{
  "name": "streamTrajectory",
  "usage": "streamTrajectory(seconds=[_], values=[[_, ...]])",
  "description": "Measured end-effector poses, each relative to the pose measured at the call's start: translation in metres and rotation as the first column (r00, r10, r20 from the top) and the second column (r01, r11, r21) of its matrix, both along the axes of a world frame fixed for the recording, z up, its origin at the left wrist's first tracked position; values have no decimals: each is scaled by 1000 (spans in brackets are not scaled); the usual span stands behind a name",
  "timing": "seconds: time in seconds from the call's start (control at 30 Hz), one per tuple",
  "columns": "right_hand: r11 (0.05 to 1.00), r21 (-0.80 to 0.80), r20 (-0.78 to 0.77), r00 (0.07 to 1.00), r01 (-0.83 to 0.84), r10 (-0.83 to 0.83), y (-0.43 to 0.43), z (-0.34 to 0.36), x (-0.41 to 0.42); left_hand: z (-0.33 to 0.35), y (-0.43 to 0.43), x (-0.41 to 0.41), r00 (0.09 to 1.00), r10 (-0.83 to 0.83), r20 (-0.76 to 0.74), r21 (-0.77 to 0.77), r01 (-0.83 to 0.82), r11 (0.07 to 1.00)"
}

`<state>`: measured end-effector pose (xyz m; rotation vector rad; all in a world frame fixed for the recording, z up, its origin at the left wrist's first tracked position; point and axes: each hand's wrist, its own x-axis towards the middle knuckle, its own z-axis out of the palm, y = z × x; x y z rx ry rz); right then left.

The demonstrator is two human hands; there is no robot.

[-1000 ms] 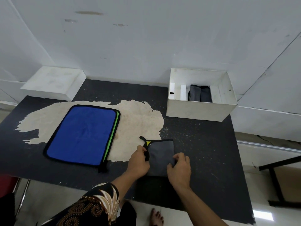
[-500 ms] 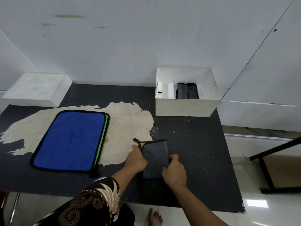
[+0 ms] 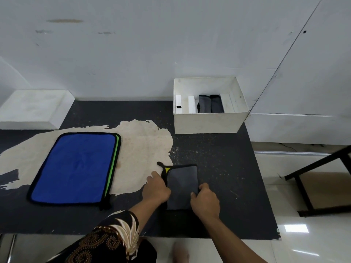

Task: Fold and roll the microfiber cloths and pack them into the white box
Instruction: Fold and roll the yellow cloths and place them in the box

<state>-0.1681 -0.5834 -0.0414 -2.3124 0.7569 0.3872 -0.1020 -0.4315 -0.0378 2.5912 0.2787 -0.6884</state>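
The soft grey cloth [image 3: 182,185], folded to a narrow rectangle with black trim and a yellow corner, lies on the speckled black table [image 3: 218,158]. My right hand [image 3: 204,201] pinches its 3 o'clock edge, fingers curled. My left hand [image 3: 156,189] sits knuckles-up against its 9 o'clock edge; I cannot tell its grip. The white box [image 3: 209,122] stands at 1 o'clock and the flat blue cloth [image 3: 76,168] at 9.
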Motion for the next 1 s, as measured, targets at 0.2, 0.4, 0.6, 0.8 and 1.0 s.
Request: streamTrajectory(seconds=[0.2, 0.4, 0.6, 0.8, 1.0], values=[[1000, 1, 7, 1000, 25, -25, 1, 0, 1, 11, -30, 12, 918, -294, 267, 41, 294, 955], [1000, 25, 38, 999, 18, -19, -2, -1, 0, 8, -65, 30, 883, -466, 60, 42, 465, 885], [997, 56, 85, 995, -53, 48, -6, -2, -2, 3, -87, 39, 930, -361, -73, 94, 367, 926], [994, 62, 155, 985, -92, 82, -11, -3, -4, -2, -106, 42, 962, -249, -111, 166, 265, 950], [995, 52, 122, 989, -84, 78, -16, -6, -12, -3, -118, 33, 983, -166, -82, 221, 180, 959]])
